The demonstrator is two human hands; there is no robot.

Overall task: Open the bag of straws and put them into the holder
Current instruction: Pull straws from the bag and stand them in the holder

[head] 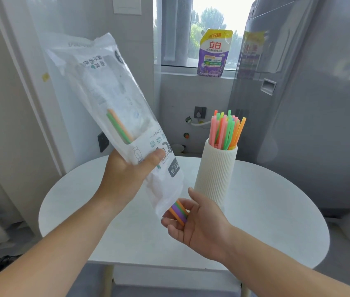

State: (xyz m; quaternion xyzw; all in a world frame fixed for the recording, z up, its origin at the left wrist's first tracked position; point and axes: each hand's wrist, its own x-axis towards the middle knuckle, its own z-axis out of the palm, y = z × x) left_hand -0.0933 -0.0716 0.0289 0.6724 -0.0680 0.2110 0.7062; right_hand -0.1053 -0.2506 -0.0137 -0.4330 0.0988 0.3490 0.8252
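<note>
Nearest: two bare forearms reaching in from the near edge over a round white table [277, 211].

Right hand [193, 224]: palm up, fingers loosely curled, cupped under the low mouth of the bag. A few straw ends [179, 212], purple, green and orange, stick out of the bag and rest across the fingers; the thumb stands up just beside the holder's base. Whether the fingers pinch the straws or only support them cannot be told.

Left hand [127, 174]: closed around the lower middle of the bag of straws [105, 99], thumb across the printed front, fingers hidden behind.

Bag: clear and white plastic with printed text upside down, tilted, far end up and to the left, open end down toward the right hand. Inside, a green and an orange straw [119, 126] show through the clear part above the left hand.

Holder [214, 174]: cream ribbed cylinder, upright on the table, just right of the bag and just beyond the right hand. It holds a bunch of pink, green and orange straws [226, 130] standing up above its rim.

Right, beyond the table: a grey appliance [309, 103].

Far: a wall socket [200, 112] low on the wall; a window sill with a purple and yellow pouch [213, 53] standing on it, trees blurred through the glass.
</note>
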